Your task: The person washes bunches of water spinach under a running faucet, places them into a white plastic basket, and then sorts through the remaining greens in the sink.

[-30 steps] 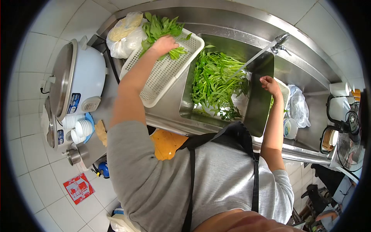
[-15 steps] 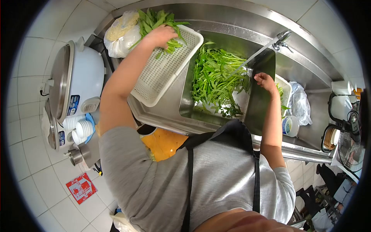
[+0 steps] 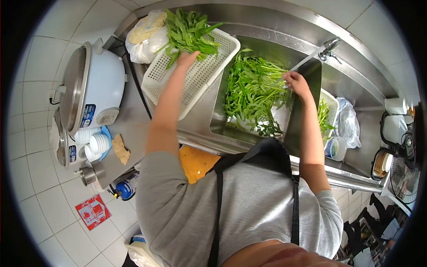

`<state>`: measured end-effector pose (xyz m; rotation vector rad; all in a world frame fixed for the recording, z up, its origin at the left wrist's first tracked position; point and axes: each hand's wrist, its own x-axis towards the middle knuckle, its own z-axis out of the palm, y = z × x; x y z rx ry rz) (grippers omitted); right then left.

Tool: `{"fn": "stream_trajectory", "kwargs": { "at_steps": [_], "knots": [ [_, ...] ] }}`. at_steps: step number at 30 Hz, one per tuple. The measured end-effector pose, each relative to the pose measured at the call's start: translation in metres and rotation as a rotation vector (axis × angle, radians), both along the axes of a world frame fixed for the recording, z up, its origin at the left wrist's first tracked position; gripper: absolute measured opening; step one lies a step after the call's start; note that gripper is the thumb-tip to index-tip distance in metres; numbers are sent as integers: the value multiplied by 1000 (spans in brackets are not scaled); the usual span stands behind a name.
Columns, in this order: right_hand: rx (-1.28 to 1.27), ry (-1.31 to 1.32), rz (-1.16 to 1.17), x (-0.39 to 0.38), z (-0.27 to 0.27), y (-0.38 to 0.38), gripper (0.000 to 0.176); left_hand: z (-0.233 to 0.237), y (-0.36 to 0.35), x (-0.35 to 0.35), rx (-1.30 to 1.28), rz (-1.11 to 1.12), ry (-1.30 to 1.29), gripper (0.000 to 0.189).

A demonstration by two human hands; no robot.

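Reaching wide: left hand (image 3: 187,58) at the basketed bunch (image 3: 189,34), right hand (image 3: 296,83) at the sink pile (image 3: 252,91)

At the upper left of the frame, the bunch lies leafy and loose over the upper end of the white basket (image 3: 205,79). Half a second ago the left hand covered its stems from above; now it sits at the bunch's lower edge, thumb jutting right. Its other fingers are hidden by leaves, so their grip cannot be told.

Right of centre, the right hand has moved up and left from the wall of the sink (image 3: 291,133) to the pile's stem ends, beside the water stream (image 3: 307,61) from the tap (image 3: 331,43). Its fingers are curled close together; whether they pinch any stems, I cannot tell.
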<state>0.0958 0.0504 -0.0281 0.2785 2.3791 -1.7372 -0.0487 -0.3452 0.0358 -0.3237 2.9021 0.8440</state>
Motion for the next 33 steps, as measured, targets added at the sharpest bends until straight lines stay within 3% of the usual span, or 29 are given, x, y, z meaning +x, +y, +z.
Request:
{"fn": "stream_trajectory", "kwargs": {
  "at_steps": [1,3,6,7,8,10,14,16,18,20,21,23,26,27,28,31,32,33],
  "knots": [
    [45,151,5,-14,10,-20,32,-24,-3,-14,-1,0,4,61],
    [137,298,0,-41,49,-69,44,-65,-1,-46,631,128,287,63],
    [127,358,-40,-91,53,-130,64,-30,35,-38,543,237,370,62],
    [145,388,-44,-107,40,-145,75,-4,45,-25,714,240,260,63],
    [17,337,11,-126,23,-157,76,-19,42,-39,718,235,280,63],
    [28,286,-9,-115,45,-174,63,-74,27,-76,1171,386,271,67],
    [123,184,5,-109,57,-177,56,-57,34,-64,1130,357,190,62],
    [125,160,-22,-98,56,-178,54,-50,40,-51,1226,702,197,60],
    [110,212,-51,-96,47,-178,54,-52,33,-55,1103,736,191,53],
    [126,210,-66,-85,50,-179,53,-62,16,-54,825,425,143,38],
    [143,200,-73,-83,49,-179,53,-63,17,-51,819,428,133,38],
    [161,194,-72,-79,50,-182,53,-48,20,-47,128,132,84,47],
    [194,184,-82,-76,54,-185,53,-36,34,-46,218,198,13,50],
    [205,162,-91,-74,54,-186,53,-73,14,-79,92,6,-27,57],
    [210,168,-90,-73,57,-185,53,-63,15,-76,96,7,-22,57],
    [184,145,-83,-73,59,-183,53,-43,2,-73,39,3,-222,86],
    [164,157,-66,-73,57,-182,53,-46,-5,-72,44,3,-216,86],
    [143,170,-52,-75,55,-181,54,-17,-5,-45,2,-144,-186,71]
  ]
}}
